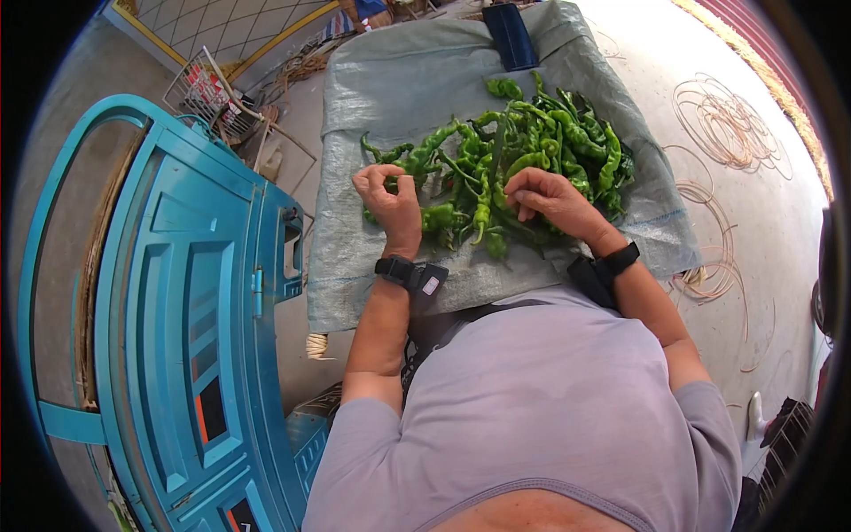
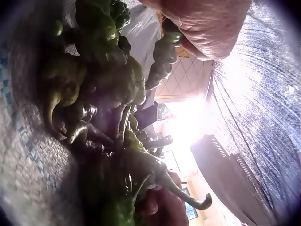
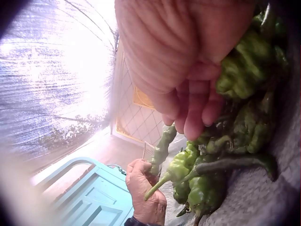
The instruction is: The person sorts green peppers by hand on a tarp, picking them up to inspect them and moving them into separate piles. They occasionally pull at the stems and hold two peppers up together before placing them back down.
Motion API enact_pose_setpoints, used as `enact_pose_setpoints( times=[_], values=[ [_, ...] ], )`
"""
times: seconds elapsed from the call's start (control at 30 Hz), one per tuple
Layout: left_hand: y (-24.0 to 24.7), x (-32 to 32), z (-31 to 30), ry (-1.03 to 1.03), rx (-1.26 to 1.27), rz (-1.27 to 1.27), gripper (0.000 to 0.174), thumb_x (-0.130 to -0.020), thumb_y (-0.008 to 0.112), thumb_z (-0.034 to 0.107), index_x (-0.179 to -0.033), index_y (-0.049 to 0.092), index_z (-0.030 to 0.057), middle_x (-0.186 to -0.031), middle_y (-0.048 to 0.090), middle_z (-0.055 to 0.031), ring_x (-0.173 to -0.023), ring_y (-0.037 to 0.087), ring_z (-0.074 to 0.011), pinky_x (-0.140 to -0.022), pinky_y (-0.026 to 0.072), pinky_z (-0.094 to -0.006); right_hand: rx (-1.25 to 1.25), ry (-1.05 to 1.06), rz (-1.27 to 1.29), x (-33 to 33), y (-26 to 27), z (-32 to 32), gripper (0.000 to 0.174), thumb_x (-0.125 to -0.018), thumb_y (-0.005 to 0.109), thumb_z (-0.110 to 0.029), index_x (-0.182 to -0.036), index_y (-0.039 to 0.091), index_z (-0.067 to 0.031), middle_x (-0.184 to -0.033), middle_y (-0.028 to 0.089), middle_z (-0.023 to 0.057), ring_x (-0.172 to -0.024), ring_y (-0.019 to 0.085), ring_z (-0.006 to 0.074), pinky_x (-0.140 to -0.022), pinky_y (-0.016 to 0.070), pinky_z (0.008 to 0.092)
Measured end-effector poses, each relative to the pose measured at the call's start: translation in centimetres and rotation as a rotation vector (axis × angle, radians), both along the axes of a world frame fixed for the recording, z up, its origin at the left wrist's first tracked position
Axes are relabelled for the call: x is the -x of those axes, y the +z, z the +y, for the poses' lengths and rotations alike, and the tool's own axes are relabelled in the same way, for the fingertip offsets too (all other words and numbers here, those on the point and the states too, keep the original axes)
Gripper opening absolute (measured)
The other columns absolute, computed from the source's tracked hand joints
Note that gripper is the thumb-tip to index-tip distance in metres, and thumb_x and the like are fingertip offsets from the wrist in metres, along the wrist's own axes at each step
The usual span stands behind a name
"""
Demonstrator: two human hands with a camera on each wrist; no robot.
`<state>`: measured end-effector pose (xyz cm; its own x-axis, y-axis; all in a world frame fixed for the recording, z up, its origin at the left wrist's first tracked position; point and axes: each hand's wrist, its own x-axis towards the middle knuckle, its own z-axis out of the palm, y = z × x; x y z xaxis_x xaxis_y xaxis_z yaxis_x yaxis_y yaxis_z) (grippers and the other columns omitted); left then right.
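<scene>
Here, our left hand grips a long green pepper, with its fingers bent round it. Our right hand is open, with loose, bent fingers that hold nothing. The pile of green peppers lies under our right hand and reaches over to our left. A grey sheet is under the pile.

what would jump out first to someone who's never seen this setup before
Probably the heap of glossy green peppers, bright against the grey-green woven sheet in front of the person. Next comes the big turquoise metal panel to the person's left. Then the eye may go to the hands, the left at the heap's left edge and the right over its near side.
</scene>
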<state>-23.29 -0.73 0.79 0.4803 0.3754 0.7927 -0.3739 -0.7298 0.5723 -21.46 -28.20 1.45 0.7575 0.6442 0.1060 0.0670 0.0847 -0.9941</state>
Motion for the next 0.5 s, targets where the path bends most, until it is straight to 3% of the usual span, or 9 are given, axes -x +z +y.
enact_pose_setpoints(
  times=[0.03, 0.23, 0.43, 0.5],
  values=[
    [0.0, 0.0, 0.2, 0.03, -0.054, -0.05, 0.013, -0.076, 0.062, 0.0, -0.083, 0.057, 0.0086, -0.099, 0.046, -0.0023, -0.086, 0.046, -0.0124, -0.073, 0.0413, -0.0273, -0.003, 0.002, 0.0, 0.0, -0.1, 0.0, 0.012, -0.099, 0.054, -0.011, -0.108, 0.061, -0.0068, -0.094, 0.063, -0.0009, -0.076, 0.058, 0.0053, -0.071, 0.0469, 0.02],
    [0.1, 0.0, 1.0, -0.336, 0.591, -0.019, 0.016, -0.077, 0.06, -0.004, -0.088, 0.056, 0.0075, -0.095, 0.05, -0.0009, -0.083, 0.049, -0.0124, -0.075, 0.0427, -0.026, -0.004, 0.001, -0.007, 0.1, 0.0, 0.0, 0.013, -0.099, 0.054, -0.011, -0.11, 0.06, -0.007, -0.095, 0.064, -0.0005, -0.075, 0.058, 0.0052, -0.071, 0.047, 0.02],
    [0.4, -0.2, 1.8, -0.609, 0.949, -0.118, 0.015, -0.084, 0.059, -0.001, -0.097, 0.057, 0.0065, -0.091, 0.056, -0.0022, -0.079, 0.055, -0.0126, -0.069, 0.0471, -0.0253, -0.017, -0.026, -0.004, 0.0, -0.1, 0.1, 0.018, -0.099, 0.054, -0.011, -0.116, 0.057, -0.0065, -0.096, 0.064, 0.0011, -0.074, 0.058, 0.0056, -0.071, 0.0474, 0.0208],
    [0.6, -0.1, 2.0, -0.691, 0.956, -0.107, 0.014, -0.087, 0.056, 0.0, -0.099, 0.057, 0.0064, -0.092, 0.058, -0.0037, -0.081, 0.057, -0.0146, -0.07, 0.0504, -0.0286, -0.014, -0.032, -0.012, 0.0, -0.1, 0.1, 0.02, -0.099, 0.055, -0.011, -0.118, 0.056, -0.0062, -0.096, 0.065, 0.0016, -0.075, 0.059, 0.0061, -0.071, 0.0476, 0.0212]
  ],
)
